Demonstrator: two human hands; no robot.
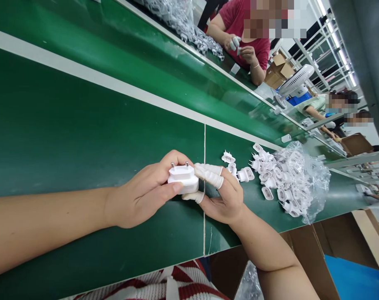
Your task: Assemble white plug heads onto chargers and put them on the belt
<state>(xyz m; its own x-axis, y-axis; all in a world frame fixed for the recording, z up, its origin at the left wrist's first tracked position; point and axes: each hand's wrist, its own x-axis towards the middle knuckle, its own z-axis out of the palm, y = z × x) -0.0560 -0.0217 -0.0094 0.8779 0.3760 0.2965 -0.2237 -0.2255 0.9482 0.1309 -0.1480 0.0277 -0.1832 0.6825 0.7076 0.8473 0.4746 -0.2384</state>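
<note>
A white two-pin plug adapter (183, 179) is held between my two hands above the green table, its metal pins pointing up and away from me. My left hand (151, 189) grips it from the left, thumb along the near side and fingers behind. From the right, my right hand (222, 191) pinches its end; white finger covers wrap the thumb and some fingers. Just beyond my right hand lie a few loose white plug pieces (228, 157). A larger heap of them (270, 175) spills from a clear plastic bag (317, 183) farther right.
A green conveyor belt (139, 79) runs behind the table's white edge strip (114, 85). Across it, a co-worker in a red shirt (262, 52) handles a small white piece beside bundled cables (204, 39). Cardboard boxes (342, 241) stand at the lower right.
</note>
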